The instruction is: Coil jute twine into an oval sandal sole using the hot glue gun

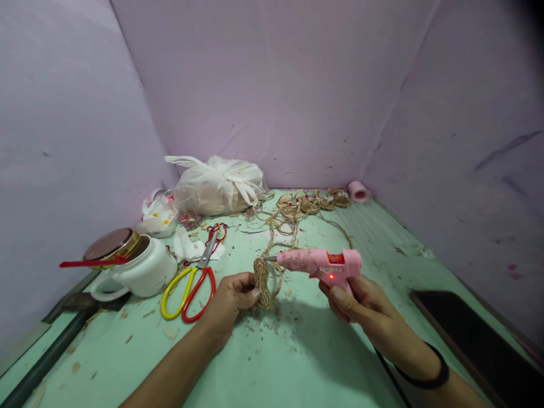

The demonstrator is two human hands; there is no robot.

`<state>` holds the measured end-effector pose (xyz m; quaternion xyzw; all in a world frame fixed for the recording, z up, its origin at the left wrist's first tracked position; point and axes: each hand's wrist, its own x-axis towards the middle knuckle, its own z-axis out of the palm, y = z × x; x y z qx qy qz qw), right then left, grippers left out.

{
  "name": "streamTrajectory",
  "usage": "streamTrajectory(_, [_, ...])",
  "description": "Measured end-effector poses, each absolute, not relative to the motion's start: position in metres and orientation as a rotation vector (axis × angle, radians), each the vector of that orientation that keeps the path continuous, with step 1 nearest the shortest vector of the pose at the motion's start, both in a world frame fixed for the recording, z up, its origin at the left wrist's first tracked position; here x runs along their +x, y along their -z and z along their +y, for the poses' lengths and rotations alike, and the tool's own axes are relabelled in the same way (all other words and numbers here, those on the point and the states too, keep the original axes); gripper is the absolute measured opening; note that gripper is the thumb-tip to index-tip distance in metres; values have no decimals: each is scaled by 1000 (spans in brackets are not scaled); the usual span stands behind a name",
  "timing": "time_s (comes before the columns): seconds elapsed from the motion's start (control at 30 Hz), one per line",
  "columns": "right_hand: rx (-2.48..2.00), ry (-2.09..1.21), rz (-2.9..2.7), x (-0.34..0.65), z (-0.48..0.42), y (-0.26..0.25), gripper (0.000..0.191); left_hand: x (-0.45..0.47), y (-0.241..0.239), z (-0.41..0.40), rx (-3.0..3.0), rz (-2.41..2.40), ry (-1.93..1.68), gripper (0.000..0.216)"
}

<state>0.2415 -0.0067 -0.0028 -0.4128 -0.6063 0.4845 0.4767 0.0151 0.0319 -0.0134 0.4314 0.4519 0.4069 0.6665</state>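
Observation:
Between thumb and fingers, my left hand pinches a coiled, braided piece of brown twine, tilted up off the table. A strand of the twine runs back from it toward the far pile. Wrapped around the handle of a pink glue gun, my right hand holds it pointing left. The gun's metal nozzle meets or nearly meets the upper edge of the coil; I cannot tell which. A red light glows on the gun, and brown smears cover its front. Scissors with one yellow and one red handle lie left of my left hand.
At left stand a white mug, a round gold-rimmed lid and a hammer. Behind are a tied white plastic bag, a twine pile and a pink roll. A dark phone-like slab lies at right.

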Motion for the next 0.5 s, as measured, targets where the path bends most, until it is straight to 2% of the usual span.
streamTrajectory(0.27, [-1066, -1140, -1526, 239, -5, -4, 34, 16, 12, 31, 974, 1017, -908, 23])
streamTrajectory(0.5, [-1412, -910, -977, 261, 19, 4, 36, 13, 7, 33, 860, 1045, -960, 26])
